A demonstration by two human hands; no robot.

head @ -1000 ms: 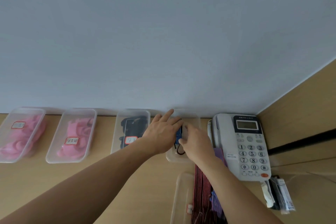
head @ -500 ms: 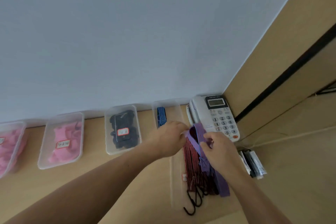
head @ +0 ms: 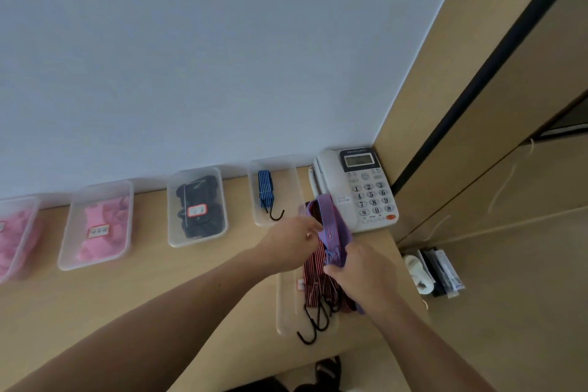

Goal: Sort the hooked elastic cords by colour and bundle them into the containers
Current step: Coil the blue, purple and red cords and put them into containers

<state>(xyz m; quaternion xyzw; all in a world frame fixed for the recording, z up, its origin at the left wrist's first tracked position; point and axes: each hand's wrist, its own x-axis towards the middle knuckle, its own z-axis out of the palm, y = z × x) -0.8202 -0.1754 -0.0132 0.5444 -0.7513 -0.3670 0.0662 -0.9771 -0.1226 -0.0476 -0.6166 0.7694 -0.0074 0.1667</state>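
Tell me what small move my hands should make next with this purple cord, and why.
Probably lift the purple cord clear of the red striped cords. Both the left hand and the right hand pinch it, yet it lies across the red bundle in the near container, so the colours are unsorted.

I worked in what looked like an office: a pale wooden table [head: 152, 302] against a plain wall [head: 191, 57], a white desk telephone [head: 359, 188] in the corner, labelled clear plastic containers [head: 95, 226] lined up.
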